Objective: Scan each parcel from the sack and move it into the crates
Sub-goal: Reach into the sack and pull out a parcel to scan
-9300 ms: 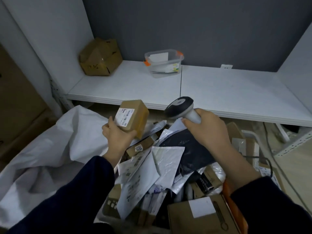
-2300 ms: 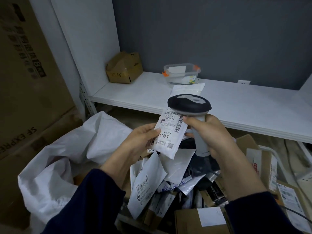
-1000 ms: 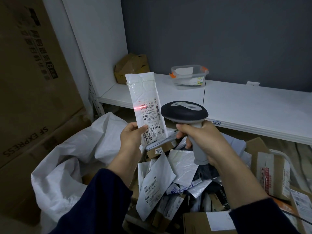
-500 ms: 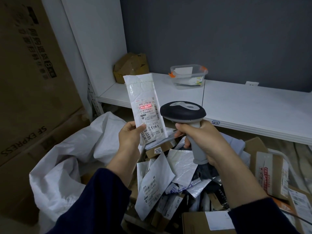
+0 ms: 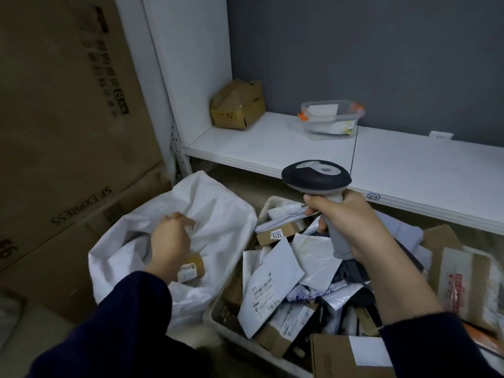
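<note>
Over one white sack (image 5: 218, 214), left hand (image 5: 171, 236) hovers (grip unclear); right hand (image 5: 351, 222) clasps one scanner (image 5: 316, 178) above one crate (image 5: 231, 332); white shelf (image 5: 272, 143) behind.

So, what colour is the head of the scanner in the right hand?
On the scanner, the head is black with a light grey inset on top; head view.

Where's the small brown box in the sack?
Head view, lower left: the small brown box lies inside the white sack, just below the left hand, left of the crate.
</note>
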